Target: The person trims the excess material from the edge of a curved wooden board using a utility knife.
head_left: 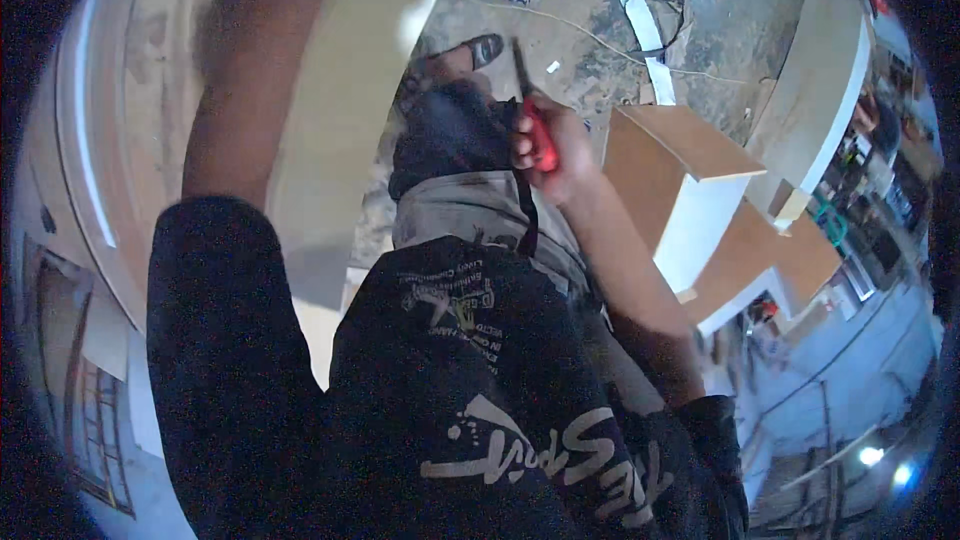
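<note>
My right hand (568, 152) is closed around the red handle of a screwdriver (540, 138). Its dark shaft points up and slightly left, away from me, over the floor beside my foot. My left forearm (245, 110) reaches up along the left and leaves the picture at the top edge, so the hand itself cannot be seen. Right beside that arm stands a large pale panel (335, 120), blurred and very bright near its top.
To the right of my right forearm sits a brown and white board box (680, 140). Behind it a long pale board (815, 90) leans. A white strip (640, 20) and a dark cable (680, 35) lie on the dirty floor (570, 0). Tools and clutter fill the far right.
</note>
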Action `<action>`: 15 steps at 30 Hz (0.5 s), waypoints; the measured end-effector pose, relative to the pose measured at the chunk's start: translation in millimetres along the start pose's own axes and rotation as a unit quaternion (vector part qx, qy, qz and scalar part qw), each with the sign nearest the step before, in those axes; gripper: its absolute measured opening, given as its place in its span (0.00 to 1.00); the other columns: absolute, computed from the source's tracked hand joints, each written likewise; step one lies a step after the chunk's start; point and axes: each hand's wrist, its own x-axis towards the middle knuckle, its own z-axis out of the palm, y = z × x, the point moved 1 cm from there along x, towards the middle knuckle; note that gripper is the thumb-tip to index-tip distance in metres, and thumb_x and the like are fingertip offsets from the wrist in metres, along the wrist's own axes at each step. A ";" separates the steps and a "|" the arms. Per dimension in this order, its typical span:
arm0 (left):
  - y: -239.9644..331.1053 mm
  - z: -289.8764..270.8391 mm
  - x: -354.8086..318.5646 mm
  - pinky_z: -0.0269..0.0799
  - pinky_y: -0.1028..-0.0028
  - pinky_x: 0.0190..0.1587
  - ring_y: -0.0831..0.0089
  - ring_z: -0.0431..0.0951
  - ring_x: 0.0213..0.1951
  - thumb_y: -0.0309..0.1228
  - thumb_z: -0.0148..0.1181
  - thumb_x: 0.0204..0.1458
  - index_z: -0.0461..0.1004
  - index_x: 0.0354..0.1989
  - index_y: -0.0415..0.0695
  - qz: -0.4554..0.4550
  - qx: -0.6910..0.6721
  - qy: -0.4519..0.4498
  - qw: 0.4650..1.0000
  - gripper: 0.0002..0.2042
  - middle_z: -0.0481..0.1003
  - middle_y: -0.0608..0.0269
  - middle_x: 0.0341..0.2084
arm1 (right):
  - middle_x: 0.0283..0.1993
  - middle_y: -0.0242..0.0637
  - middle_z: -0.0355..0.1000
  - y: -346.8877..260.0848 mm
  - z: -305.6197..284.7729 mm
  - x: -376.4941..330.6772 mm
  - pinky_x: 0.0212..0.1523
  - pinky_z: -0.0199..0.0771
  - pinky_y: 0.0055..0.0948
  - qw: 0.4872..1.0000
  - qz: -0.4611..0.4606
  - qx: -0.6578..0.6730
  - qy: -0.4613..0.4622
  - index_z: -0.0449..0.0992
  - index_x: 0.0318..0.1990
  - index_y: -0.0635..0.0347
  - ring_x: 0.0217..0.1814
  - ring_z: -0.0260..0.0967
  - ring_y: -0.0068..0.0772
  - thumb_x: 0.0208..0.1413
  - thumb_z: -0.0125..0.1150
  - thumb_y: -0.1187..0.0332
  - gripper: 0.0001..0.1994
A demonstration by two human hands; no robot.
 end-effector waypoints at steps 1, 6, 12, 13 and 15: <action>7.5 3.7 -14.6 0.32 0.49 0.74 0.52 0.47 0.73 0.54 0.62 0.52 0.50 0.73 0.43 0.042 -0.045 -0.071 0.996 0.45 0.53 0.50 0.71 | 0.23 0.25 0.66 -1.6 -18.8 -4.4 0.16 0.59 0.24 0.999 -0.028 0.010 0.022 0.66 0.36 0.47 0.18 0.61 0.23 0.68 0.43 0.59 0.09; 68.6 -30.4 -130.8 0.67 0.54 0.59 0.52 0.74 0.53 0.43 0.67 0.45 0.76 0.40 0.38 0.244 -0.148 -0.130 0.950 0.21 0.76 0.50 0.46 | 0.23 0.25 0.67 18.4 -131.7 8.1 0.18 0.60 0.25 0.975 -0.115 0.113 0.153 0.66 0.32 0.47 0.20 0.63 0.23 0.65 0.46 0.59 0.09; 94.6 -60.6 -173.2 0.70 0.60 0.54 0.57 0.75 0.39 0.50 0.67 0.40 0.72 0.23 0.43 0.350 -0.221 -0.129 0.901 0.21 0.71 0.59 0.25 | 0.20 0.29 0.66 89.4 -268.1 68.7 0.15 0.61 0.29 0.936 -0.175 0.242 0.184 0.66 0.32 0.48 0.16 0.61 0.28 0.65 0.44 0.61 0.09; 96.6 -61.0 -171.2 0.70 0.61 0.53 0.59 0.74 0.38 0.51 0.67 0.40 0.72 0.23 0.43 0.358 -0.217 -0.120 0.900 0.21 0.70 0.60 0.25 | 0.20 0.30 0.66 106.2 -290.3 76.8 0.14 0.62 0.30 0.929 -0.160 0.270 0.195 0.66 0.32 0.49 0.15 0.60 0.29 0.65 0.44 0.61 0.10; 88.0 -70.1 -188.1 0.70 0.62 0.52 0.61 0.74 0.37 0.53 0.66 0.39 0.71 0.22 0.43 0.356 -0.202 -0.130 0.903 0.22 0.69 0.61 0.24 | 0.20 0.31 0.66 151.0 -279.8 80.4 0.14 0.62 0.30 0.949 -0.144 0.223 0.172 0.67 0.29 0.51 0.14 0.60 0.30 0.65 0.45 0.58 0.13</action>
